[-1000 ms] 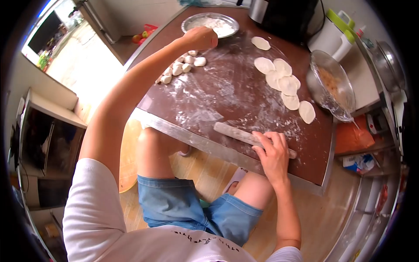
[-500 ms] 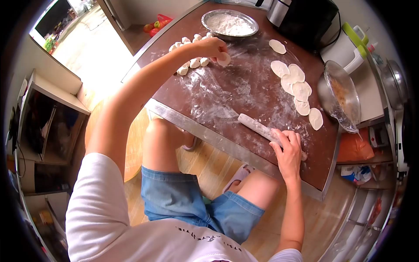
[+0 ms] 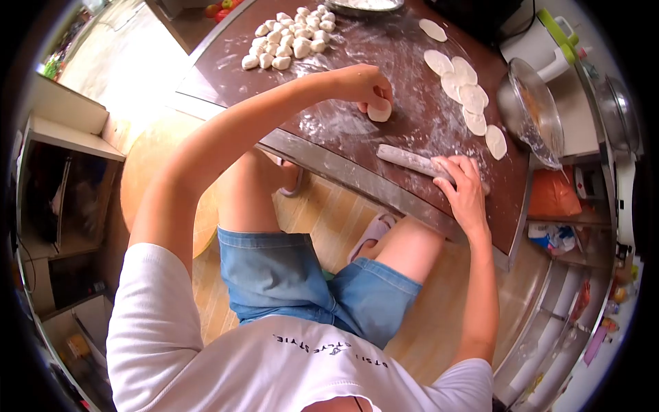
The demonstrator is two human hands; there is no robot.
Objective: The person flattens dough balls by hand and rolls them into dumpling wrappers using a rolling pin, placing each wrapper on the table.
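Note:
Between the fingers of my left hand (image 3: 367, 86) is a small flattened dough disc (image 3: 379, 112), held low over the floured brown table (image 3: 288, 123). My right hand (image 3: 464, 184) is closed around the right part of a flour-coated rolling pin (image 3: 410, 159), which lies slantwise near the table's front edge. Beyond my left forearm sits a cluster of dough pieces (image 3: 283, 42). Several thin rolled dough wrappers (image 3: 472, 98) overlap on the right side of the table, with a single wrapper (image 3: 495, 142) closer to me.
A metal bowl of flour (image 3: 364, 7) is cut off at the top edge. To the right stand a steel bowl (image 3: 511, 103) with brownish contents and a white-and-green appliance (image 3: 549, 51). My knees are against the table's metal front edge (image 3: 357, 175).
My left hand has brought the dough disc from beside the dough pieces toward the rolling pin. My right hand stays on the pin. The view has tipped downward.

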